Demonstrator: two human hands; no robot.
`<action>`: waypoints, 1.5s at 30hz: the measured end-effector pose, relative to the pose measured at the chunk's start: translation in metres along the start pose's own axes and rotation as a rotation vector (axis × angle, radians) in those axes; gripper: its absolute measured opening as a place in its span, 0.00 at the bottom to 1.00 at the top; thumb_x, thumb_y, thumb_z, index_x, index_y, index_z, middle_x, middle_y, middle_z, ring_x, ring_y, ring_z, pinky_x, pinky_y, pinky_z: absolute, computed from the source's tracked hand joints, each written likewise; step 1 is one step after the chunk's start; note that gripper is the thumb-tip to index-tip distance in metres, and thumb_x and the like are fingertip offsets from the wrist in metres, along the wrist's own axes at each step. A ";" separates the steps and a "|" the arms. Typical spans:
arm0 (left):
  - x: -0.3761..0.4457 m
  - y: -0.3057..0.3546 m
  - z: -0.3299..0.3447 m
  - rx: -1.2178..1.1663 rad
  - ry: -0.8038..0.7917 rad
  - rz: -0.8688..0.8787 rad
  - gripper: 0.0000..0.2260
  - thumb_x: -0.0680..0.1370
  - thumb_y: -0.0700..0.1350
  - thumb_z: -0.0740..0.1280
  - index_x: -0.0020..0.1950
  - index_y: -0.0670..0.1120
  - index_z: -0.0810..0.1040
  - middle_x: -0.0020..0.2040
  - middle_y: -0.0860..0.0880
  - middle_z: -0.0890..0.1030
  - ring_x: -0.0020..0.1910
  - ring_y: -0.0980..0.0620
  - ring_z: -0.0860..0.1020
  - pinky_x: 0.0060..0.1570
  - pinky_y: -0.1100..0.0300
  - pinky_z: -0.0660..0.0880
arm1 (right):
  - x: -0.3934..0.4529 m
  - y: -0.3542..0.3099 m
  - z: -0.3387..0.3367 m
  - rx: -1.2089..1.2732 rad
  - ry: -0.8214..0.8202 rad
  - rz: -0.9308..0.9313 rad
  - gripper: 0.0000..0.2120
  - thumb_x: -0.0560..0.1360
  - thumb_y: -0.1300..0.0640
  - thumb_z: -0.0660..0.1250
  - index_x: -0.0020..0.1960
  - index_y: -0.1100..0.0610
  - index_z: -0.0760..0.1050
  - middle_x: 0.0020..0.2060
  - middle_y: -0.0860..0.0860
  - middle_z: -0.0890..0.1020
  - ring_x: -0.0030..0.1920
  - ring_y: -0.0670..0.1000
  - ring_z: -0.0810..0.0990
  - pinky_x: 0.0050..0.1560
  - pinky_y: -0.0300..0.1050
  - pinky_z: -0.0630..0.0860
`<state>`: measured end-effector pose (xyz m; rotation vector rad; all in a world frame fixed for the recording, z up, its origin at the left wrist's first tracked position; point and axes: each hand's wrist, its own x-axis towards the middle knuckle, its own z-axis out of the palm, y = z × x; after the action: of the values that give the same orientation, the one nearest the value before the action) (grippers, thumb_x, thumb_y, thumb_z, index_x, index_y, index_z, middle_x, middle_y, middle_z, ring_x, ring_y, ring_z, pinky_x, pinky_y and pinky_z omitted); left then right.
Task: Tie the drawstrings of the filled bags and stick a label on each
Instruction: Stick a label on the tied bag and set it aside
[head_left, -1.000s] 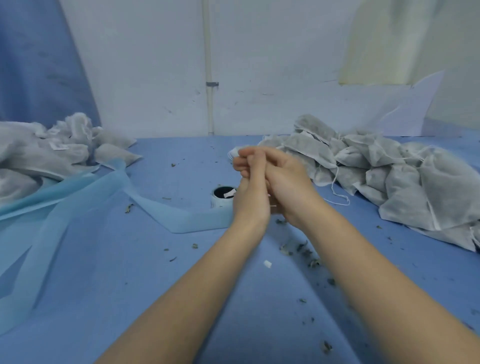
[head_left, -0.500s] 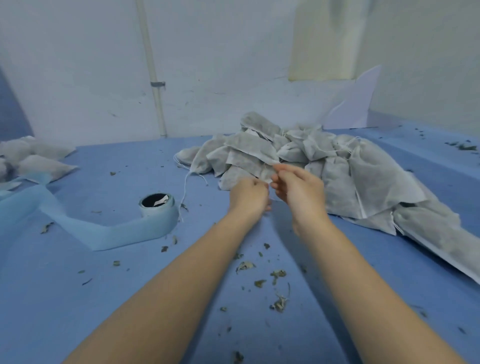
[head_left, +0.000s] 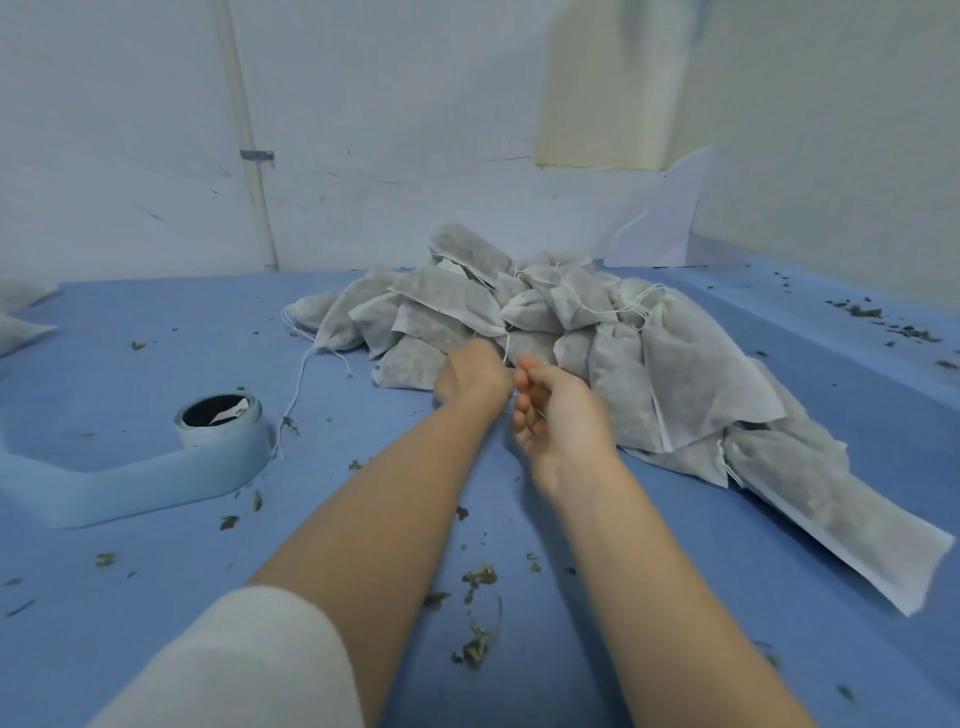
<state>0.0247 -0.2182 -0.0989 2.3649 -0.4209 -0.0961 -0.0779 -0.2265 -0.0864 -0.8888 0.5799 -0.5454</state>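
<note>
A heap of grey filled drawstring bags (head_left: 628, 364) lies on the blue table (head_left: 156, 322), right of centre. My left hand (head_left: 470, 374) is at the heap's front edge with its fingers curled under, gripping a bag (head_left: 410, 364) there. Just to its right, my right hand (head_left: 558, 421) has its fingers curled, and a thin white drawstring (head_left: 507, 345) runs down from the heap into its fingertips. A light blue label roll (head_left: 221, 423) stands to the left, its strip trailing off leftwards.
Corners of other grey bags (head_left: 21, 330) show at the far left edge. A loose white string (head_left: 296, 395) lies between roll and heap. Dried herb crumbs (head_left: 478, 577) litter the table. A white wall with a pipe (head_left: 249, 156) stands behind, a paper sheet (head_left: 660, 218) leaning on it.
My view has swung right, bringing the heap to the centre. Both hands moved from clasped together above the table to the heap's front edge; the left hand went lower onto a bag.
</note>
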 end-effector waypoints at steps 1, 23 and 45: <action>0.000 0.002 0.002 -0.019 0.030 -0.014 0.11 0.77 0.41 0.61 0.54 0.45 0.81 0.55 0.42 0.80 0.54 0.43 0.78 0.48 0.54 0.73 | 0.001 0.000 -0.001 0.001 0.000 0.006 0.13 0.77 0.66 0.59 0.40 0.55 0.77 0.30 0.48 0.74 0.27 0.43 0.66 0.28 0.33 0.63; -0.099 -0.031 -0.037 -0.075 -0.021 0.404 0.06 0.72 0.41 0.67 0.43 0.50 0.83 0.43 0.49 0.83 0.47 0.50 0.80 0.49 0.54 0.76 | 0.013 0.006 -0.011 -0.325 -0.153 -0.003 0.11 0.72 0.69 0.65 0.32 0.60 0.74 0.25 0.53 0.76 0.29 0.50 0.75 0.31 0.39 0.73; -0.074 -0.057 -0.076 -0.198 -0.130 0.726 0.22 0.75 0.49 0.70 0.67 0.53 0.69 0.46 0.58 0.81 0.51 0.60 0.77 0.50 0.76 0.66 | -0.014 -0.025 -0.010 -0.011 -0.712 0.094 0.17 0.70 0.67 0.64 0.58 0.68 0.70 0.34 0.54 0.77 0.30 0.43 0.77 0.33 0.34 0.77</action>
<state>-0.0151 -0.1058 -0.0850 1.8909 -1.2391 0.0476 -0.1000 -0.2360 -0.0672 -0.9865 -0.0245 -0.1152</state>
